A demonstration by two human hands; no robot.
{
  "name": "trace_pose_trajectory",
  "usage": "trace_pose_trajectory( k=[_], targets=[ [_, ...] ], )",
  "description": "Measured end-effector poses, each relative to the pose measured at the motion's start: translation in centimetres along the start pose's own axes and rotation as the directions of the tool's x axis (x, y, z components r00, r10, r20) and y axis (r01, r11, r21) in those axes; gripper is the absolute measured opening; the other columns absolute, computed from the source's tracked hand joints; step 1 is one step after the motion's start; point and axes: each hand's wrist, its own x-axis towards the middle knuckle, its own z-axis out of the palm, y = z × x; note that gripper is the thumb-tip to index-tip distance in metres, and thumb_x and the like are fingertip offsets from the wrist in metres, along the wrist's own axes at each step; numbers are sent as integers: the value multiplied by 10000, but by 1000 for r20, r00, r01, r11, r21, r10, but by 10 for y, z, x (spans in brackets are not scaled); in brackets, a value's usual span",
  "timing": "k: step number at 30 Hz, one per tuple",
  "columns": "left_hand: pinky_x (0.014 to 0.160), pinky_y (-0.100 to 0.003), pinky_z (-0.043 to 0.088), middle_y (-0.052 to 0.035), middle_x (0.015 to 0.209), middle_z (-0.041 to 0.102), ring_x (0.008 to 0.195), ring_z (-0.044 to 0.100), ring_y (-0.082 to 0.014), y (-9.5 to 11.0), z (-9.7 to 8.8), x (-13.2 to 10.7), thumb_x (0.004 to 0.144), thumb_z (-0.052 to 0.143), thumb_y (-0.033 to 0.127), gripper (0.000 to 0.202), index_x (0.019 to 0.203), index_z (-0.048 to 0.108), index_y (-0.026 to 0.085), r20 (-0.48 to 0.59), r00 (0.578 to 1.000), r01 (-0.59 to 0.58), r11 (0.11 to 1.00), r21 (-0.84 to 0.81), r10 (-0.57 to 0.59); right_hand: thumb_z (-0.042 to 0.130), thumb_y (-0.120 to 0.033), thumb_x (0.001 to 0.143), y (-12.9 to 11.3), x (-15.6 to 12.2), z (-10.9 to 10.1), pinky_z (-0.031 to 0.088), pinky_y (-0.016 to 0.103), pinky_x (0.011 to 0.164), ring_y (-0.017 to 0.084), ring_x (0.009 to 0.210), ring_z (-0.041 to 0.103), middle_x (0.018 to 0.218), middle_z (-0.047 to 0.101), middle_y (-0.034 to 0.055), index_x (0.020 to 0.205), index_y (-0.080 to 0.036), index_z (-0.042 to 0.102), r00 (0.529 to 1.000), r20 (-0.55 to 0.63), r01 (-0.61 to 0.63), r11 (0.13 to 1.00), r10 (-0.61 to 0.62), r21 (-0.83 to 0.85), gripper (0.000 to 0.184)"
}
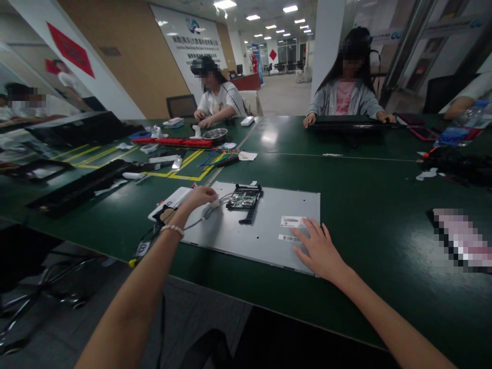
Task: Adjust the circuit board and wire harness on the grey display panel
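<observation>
Your left hand point(200, 197) fingers clamp the thin grey cable point(224, 197) beside the small green circuit board point(244, 199); right hand point(320, 252) fingers lie spread flat, steadying the flat grey metal panel point(261, 242)

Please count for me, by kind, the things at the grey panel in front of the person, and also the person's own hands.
Grey panel: 1
Circuit board: 1
White labels: 2
Cable bundle: 1
Hands: 2, the left hand and the right hand
Total: 7
</observation>
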Motion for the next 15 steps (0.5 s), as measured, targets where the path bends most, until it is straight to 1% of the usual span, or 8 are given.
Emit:
trace_pose_trajectory(
  k=[2,4,6,7,11,13,15],
  targets=[
    [656,-287,514,-44,670,680,675,636,-195,5,0,9,610,706,299,169,690,685,152,-82,997,-5,979,-204,-12,351,-501,980,0,0,-1,109,571,1170,312,1498,120,1619,225,112,1495,-316,381,1000,4,2,1000,-2,11,548],
    [666,-281,530,-48,675,669,660,633,-172,14,6,21,615,718,277,176,711,671,137,-195,980,-49,906,-421,-38,363,-495,977,0,0,-1,105,572,1171,310,1499,117,1617,230,107,1493,-320,386,1000,4,1,1000,-1,23,545],
    [705,-278,546,-48,700,664,683,644,-158,28,18,35,636,708,250,168,738,651,129,-279,958,-100,834,-542,-66,366,-497,976,0,0,-2,101,571,1173,309,1500,116,1619,228,104,1493,-321,387,1000,2,-2,999,2,33,546],
    [722,-280,550,-49,711,662,696,651,-156,35,26,42,643,698,229,158,748,642,125,-299,951,-112,817,-566,-77,367,-498,975,0,0,-2,99,571,1174,310,1500,115,1620,225,103,1493,-321,387,1000,2,-3,999,3,37,547],
    [739,-303,556,-68,736,660,738,674,-177,58,60,70,658,641,151,174,825,633,101,-352,928,-103,822,-560,-124,378,-499,972,0,1,-4,96,580,1175,319,1500,114,1627,213,94,1497,-320,381,1000,17,-5,999,4,48,555],
    [735,-323,552,-90,758,668,759,682,-203,62,75,81,659,620,135,222,874,641,82,-369,917,-77,843,-532,-149,382,-497,971,0,1,-6,97,585,1175,325,1500,113,1629,212,93,1499,-317,379,1000,23,-5,999,4,53,558],
    [750,-349,541,-118,797,684,799,685,-239,61,84,88,646,620,129,259,895,653,68,-378,912,-44,876,-479,-161,382,-492,972,-1,1,-7,98,587,1175,328,1499,115,1627,213,104,1498,-308,384,1000,22,-3,998,2,57,557]
  ],
)
